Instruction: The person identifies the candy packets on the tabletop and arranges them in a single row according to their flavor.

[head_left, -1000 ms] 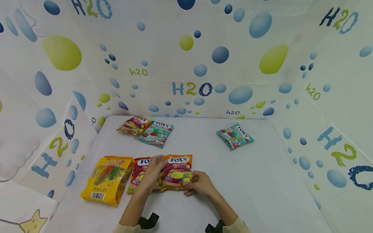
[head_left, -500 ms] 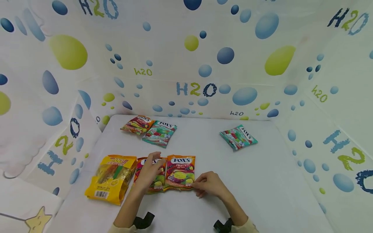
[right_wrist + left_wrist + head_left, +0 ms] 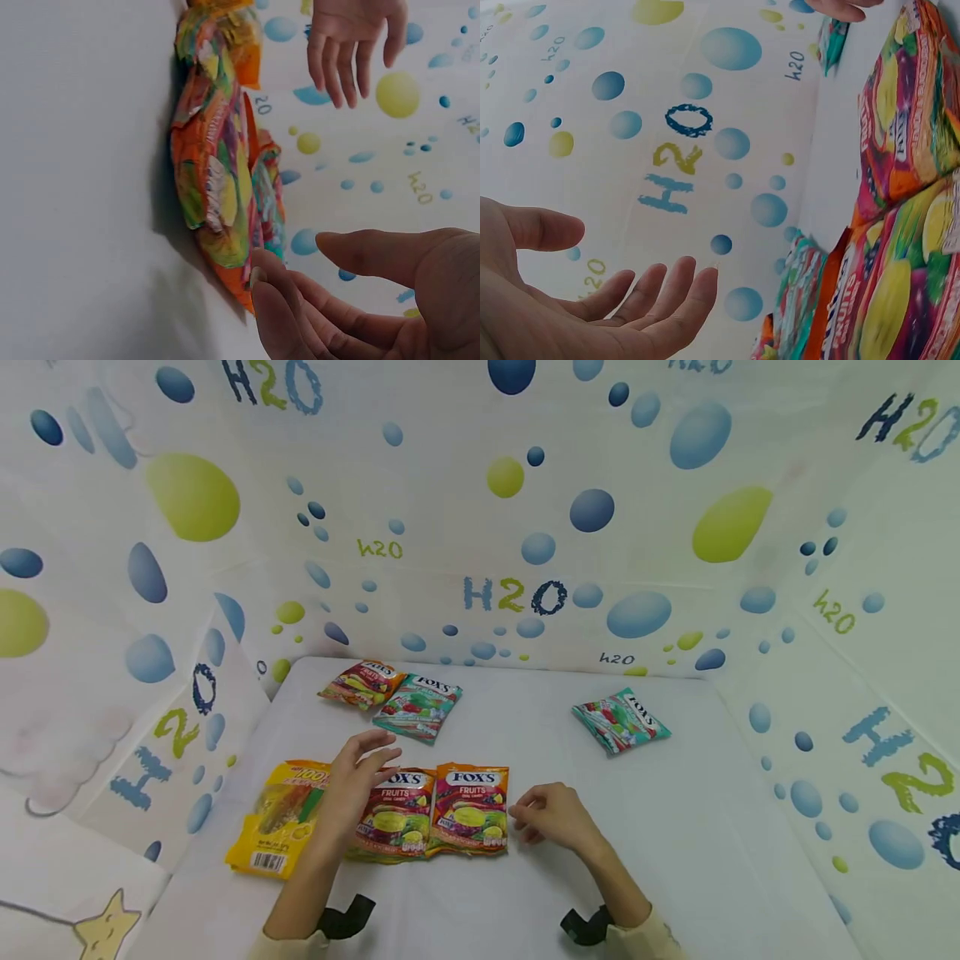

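Left hand (image 3: 356, 783) has shifted left, fingers wide, empty; right hand (image 3: 555, 815), fingers half-curled, empty, is nearer: just right of front-right Fox's packet (image 3: 470, 810), long axis pointing away.

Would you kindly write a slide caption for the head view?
Two Fox's Fruits candy packets lie side by side, left hand hovering near one, right hand beside the other.

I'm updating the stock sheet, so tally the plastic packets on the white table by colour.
Orange-and-red plastic FOX'S packets: 3
Teal plastic FOX'S packets: 2
Large yellow plastic packet: 1
Total: 6
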Available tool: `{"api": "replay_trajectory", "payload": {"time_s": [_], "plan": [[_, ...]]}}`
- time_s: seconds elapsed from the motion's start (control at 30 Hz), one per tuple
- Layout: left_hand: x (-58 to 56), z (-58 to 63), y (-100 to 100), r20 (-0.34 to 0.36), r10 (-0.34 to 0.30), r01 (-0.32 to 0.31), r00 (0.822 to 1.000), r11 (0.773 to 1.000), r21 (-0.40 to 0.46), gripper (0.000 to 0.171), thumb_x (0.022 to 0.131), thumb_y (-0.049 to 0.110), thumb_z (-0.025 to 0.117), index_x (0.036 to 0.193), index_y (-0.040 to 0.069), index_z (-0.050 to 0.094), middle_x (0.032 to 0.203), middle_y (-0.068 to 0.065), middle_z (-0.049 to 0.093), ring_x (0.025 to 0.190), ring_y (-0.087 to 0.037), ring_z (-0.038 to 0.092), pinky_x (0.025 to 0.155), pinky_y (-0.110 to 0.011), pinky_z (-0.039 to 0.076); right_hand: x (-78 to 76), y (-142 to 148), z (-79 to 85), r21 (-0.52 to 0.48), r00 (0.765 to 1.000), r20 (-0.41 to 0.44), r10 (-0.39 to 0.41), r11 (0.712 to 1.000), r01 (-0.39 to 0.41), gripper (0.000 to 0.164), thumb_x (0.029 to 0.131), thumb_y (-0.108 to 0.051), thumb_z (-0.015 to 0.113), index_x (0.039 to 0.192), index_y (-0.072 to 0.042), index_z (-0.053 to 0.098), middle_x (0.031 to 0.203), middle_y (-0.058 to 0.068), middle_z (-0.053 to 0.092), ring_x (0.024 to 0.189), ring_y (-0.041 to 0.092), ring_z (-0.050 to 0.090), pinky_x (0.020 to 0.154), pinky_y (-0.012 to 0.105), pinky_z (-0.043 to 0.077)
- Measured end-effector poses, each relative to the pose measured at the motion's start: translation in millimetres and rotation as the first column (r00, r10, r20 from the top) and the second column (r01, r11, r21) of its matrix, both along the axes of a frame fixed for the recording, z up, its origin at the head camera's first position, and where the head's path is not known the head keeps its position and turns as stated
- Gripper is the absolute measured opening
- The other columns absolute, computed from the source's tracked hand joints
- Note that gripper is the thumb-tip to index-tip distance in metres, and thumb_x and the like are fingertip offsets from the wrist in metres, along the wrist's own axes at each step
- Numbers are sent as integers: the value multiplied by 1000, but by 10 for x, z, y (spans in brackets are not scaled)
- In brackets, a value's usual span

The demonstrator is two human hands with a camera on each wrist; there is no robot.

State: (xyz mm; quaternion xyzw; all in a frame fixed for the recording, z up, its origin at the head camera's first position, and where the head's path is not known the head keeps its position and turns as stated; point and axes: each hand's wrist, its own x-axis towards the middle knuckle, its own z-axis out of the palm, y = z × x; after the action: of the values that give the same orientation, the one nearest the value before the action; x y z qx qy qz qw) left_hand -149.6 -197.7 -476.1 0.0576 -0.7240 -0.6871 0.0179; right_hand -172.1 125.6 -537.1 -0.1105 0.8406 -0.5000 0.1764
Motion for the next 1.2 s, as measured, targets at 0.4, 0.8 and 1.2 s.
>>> {"api": "replay_trajectory", "payload": {"time_s": [0.4,0.8,1.2], "plan": [[-113,138,-222,32,33,-31,999,998,-49,51,111,28,49,153,2,39,150,-19,47,136,-34,52,113,-46,47,-242,-242,190,14,995,-100,-25,1000,26,20,98,-24,73,100,-4,75,87,13,77,74,28,76,65,33,64],[-375,155,-419,65,97,-90,993,991,-95,55,110,32,49,151,-3,39,150,-22,42,138,-37,49,116,-48,44,-529,-669,375,47,968,-244,-50,997,63,19,98,-25,74,100,-6,76,83,9,76,77,34,75,61,30,59],[-572,100,-640,100,156,-142,983,981,-133,64,109,37,46,157,-3,32,158,-25,39,142,-39,47,116,-49,43,-796,-1166,372,18,950,-305,-57,998,66,20,98,-26,73,105,-8,77,87,2,76,71,13,70,61,28,58]]}}
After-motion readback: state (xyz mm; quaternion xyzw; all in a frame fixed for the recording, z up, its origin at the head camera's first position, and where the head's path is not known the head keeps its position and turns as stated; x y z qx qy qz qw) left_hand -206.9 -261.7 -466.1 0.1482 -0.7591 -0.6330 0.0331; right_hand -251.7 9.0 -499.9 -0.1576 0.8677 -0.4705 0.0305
